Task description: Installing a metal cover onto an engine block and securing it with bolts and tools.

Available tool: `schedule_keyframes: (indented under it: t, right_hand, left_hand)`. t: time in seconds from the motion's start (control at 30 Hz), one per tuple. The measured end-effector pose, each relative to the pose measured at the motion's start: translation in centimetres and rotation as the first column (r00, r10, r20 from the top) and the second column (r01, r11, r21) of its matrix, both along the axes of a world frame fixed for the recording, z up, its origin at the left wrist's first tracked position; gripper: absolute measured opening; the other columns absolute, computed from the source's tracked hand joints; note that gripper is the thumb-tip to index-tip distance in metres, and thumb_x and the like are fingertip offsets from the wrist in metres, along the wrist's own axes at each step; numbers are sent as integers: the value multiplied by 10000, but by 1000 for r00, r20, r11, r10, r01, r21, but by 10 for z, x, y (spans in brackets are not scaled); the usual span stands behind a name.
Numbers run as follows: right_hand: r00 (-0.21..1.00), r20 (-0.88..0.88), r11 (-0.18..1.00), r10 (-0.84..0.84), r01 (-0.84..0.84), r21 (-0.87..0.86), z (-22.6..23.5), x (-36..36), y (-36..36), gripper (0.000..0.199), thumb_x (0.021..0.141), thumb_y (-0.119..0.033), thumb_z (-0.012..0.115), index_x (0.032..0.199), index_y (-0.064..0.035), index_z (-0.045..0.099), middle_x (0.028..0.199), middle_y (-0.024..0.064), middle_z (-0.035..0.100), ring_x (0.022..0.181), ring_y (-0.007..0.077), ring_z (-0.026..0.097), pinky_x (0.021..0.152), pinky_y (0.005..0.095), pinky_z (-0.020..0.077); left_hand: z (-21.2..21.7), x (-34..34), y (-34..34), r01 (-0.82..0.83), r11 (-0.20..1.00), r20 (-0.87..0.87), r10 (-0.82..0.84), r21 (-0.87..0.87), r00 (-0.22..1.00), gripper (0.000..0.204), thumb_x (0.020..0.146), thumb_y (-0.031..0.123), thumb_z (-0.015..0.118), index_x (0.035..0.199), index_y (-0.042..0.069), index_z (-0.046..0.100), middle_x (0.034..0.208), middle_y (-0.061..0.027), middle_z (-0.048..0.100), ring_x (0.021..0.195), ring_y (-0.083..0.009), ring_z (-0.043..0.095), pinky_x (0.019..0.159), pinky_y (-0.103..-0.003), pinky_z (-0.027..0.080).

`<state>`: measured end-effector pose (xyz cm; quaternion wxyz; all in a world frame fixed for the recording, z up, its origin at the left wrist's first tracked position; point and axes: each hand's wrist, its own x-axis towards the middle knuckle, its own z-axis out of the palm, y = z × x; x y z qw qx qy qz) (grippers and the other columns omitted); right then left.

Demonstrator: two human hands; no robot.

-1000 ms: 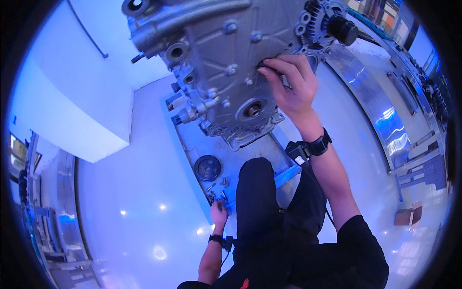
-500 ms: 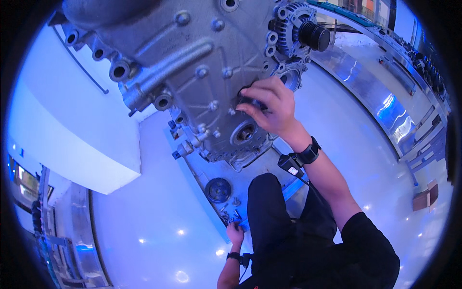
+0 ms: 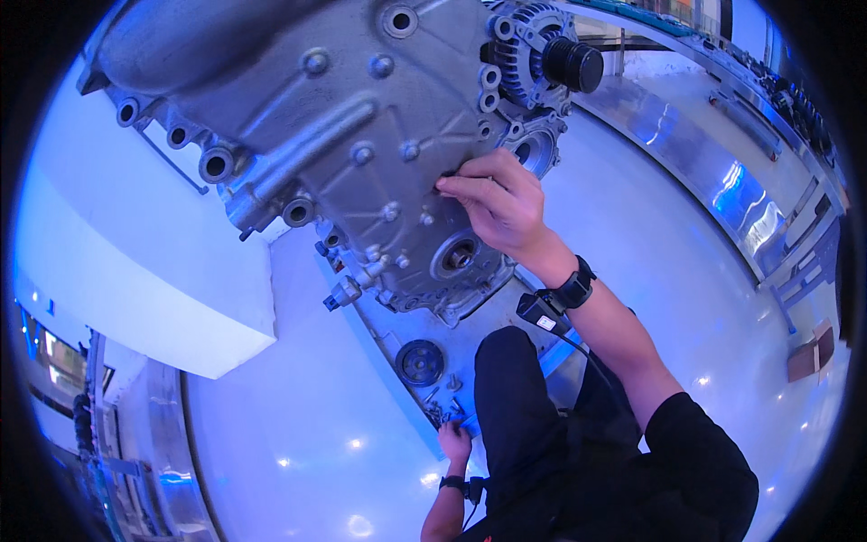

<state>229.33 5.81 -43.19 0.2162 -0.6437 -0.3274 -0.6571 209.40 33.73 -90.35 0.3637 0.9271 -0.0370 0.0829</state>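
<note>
A large grey metal engine (image 3: 348, 181) with a ribbed front cover fills the upper middle of the view. My right hand (image 3: 504, 203) is up against that cover, above the round shaft opening (image 3: 457, 256). Its thumb and fingers are pinched together; whatever is between them is too small or hidden to name. Low down, my left hand (image 3: 454, 441) is at a small pile of bolts (image 3: 440, 415) on the metal base plate (image 3: 384, 330). Its fingers are drawn together among the bolts, and what they grip cannot be made out. A black grooved pulley (image 3: 420, 363) lies flat just beyond.
An alternator (image 3: 519, 59) with a black pulley is mounted on the engine's upper right. A long shiny metal bench (image 3: 668, 154) runs along the right side. A white block-shaped structure (image 3: 135, 289) stands at left. A brown box (image 3: 811, 352) rests on the floor far right.
The view has shifted a little, so the engine appears farther left. My right hand's thumb and fingers have come closer together at the cover. The left hand stays by the bolts.
</note>
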Motion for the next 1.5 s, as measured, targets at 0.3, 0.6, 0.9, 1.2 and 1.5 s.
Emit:
schedule_keyframes:
  t: [0.3, 0.6, 0.9, 1.2, 1.5]
  right_hand:
    - [997, -56, 998, 59, -58, 19, 3, -8, 1, 229, 623, -61, 793, 801, -41, 651, 737, 58, 582, 633, 197, 559, 547, 296, 439]
    - [994, -62, 993, 91, -86, 86, -1, -8, -1, 230, 657, -36, 759, 864, -64, 663, 775, 53, 582, 643, 209, 553, 530, 307, 444]
    - [994, -64, 984, 87, -76, 158, -2, -2, 7, 237, 648, -68, 775, 854, -77, 660, 782, 45, 583, 634, 206, 556, 519, 305, 444]
    - [997, 41, 995, 60, -63, 80, 1, 3, 6, 251, 633, -131, 811, 818, -55, 660, 731, 44, 575, 594, 184, 535, 504, 289, 411]
    - [1000, 5, 998, 23, -23, 52, -4, 4, -1, 230, 640, -144, 795, 785, -76, 630, 740, 35, 566, 601, 192, 540, 493, 295, 422]
  left_hand:
    - [-4, -2, 2, -8, 1000, 9, 8, 28, 1000, 139, 722, 88, 540, 835, 68, 618, 844, -126, 587, 826, -336, 537, 734, -440, 421]
    - [-4, 0, -3, -8, 999, 17, 7, 42, 1000, 131, 732, 93, 539, 821, 59, 627, 842, -131, 595, 831, -338, 543, 738, -448, 423]
    - [-4, 1, -7, -45, 997, 54, 42, 64, 998, 123, 738, 113, 529, 801, 85, 631, 828, -112, 593, 804, -325, 539, 703, -447, 414]
    - [-9, 1, -2, -32, 995, 58, 26, 95, 998, 122, 749, 120, 525, 801, 86, 630, 836, -106, 600, 801, -319, 542, 712, -441, 417]
    - [0, 4, -8, -22, 997, 21, 21, 74, 1000, 137, 750, 129, 532, 812, 88, 648, 844, -113, 620, 810, -328, 548, 728, -445, 423]
